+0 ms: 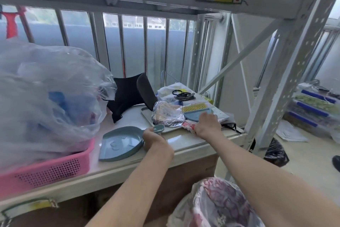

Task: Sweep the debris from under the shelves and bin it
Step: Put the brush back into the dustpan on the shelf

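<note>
A grey-blue dustpan (119,143) lies flat on the white shelf board (187,141). My left hand (152,139) is shut on its short handle at the pan's right end. A small blue hand brush (196,111) with yellow bristles rests further right, on a pile of papers. My right hand (207,124) lies over the brush's blue body, fingers curled onto it. No debris on the floor is visible from here.
A pink basket (46,169) holding a big clear plastic bag (46,89) fills the left of the shelf. A foil packet (168,114), black cloth (127,94) and hair ties sit behind the hands. A black bin bag (275,153) stands on the floor beside the metal upright (281,83).
</note>
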The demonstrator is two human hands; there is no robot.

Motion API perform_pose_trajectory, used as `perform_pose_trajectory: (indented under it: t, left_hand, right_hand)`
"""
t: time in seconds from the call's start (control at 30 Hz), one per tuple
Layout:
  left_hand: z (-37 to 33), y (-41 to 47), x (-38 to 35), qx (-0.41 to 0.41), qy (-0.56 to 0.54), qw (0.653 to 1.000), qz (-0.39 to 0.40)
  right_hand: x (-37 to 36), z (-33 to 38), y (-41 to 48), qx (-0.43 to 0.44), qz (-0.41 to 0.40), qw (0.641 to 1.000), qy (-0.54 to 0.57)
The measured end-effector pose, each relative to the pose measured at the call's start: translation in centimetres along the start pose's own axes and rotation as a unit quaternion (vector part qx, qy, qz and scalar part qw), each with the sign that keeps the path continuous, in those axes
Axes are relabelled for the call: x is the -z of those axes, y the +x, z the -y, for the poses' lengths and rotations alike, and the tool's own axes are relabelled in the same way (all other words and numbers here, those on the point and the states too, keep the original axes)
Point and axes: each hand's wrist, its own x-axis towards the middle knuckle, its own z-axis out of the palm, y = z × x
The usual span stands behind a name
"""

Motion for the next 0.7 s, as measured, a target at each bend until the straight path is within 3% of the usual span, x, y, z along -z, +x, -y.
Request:
perform_pose_trajectory:
  t: [0.3,0.5,0.7]
  left_hand:
    - [-0.1,-0.6,0.5,-0.023,-0.065,0.996,-0.063]
    - [0.2,0.0,1.7,-0.015,0.010,0.998,-0.064]
    - [0.2,-2.1,2.3,-0.024,0.004,0.998,-0.066]
  right_hand:
    - [1.1,-0.1,-0.5,-0.025,-0.009,1.000,0.010]
    - [2.1,-0.2,-2.6,-0.031,-0.015,0.999,0.003]
    - [3.4,-1.1,-4.9,-0.044,-0.039,0.998,0.003]
